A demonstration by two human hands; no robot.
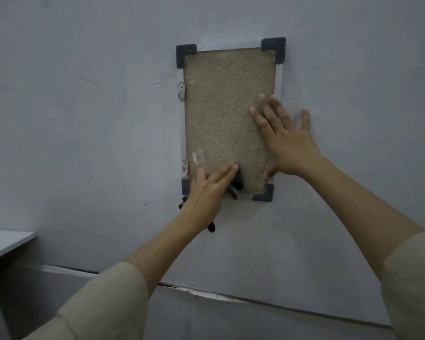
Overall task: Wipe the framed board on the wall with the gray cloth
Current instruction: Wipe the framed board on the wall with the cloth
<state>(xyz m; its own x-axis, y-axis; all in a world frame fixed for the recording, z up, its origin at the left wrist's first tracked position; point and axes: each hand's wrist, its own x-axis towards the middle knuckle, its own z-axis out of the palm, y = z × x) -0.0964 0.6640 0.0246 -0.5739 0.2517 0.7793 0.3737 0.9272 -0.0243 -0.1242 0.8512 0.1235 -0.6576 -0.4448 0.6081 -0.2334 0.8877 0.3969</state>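
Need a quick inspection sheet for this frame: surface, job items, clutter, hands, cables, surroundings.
Surface: gray painted wall, scuffed; crack along the lower seam.
Job's things: framed board hung on the wall, tan rough face, dark corner caps, pale smear low on the left. Gray cloth mostly hidden under the left hand, at the board's bottom edge.
Clutter: nothing seen.
Grippers: left hand presses the cloth, fingers straight. Right hand flat, fingers spread, over the board's right edge.
Cables: nothing seen.
Surroundings: corner of a white tabletop at lower left.
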